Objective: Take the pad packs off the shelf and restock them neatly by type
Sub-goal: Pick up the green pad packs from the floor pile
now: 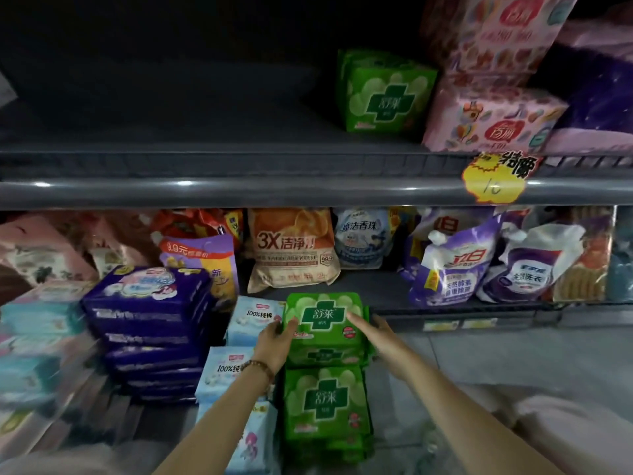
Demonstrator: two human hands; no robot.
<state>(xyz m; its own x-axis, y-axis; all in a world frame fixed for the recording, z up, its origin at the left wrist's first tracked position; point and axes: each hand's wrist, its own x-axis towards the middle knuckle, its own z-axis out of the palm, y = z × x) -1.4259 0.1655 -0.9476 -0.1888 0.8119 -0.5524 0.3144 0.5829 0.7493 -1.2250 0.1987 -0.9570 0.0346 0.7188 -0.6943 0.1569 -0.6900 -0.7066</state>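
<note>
The green pack tops its stack, between the grips: left hand and right hand each pinch a side edge, equally near. Its match stands above, rightward, on the upper shelf.

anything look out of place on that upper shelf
Yes. A lone green pack stands turned at an angle on the upper shelf, and the pink pack beside it lies skewed, a second pink pack leaning on top.
</note>
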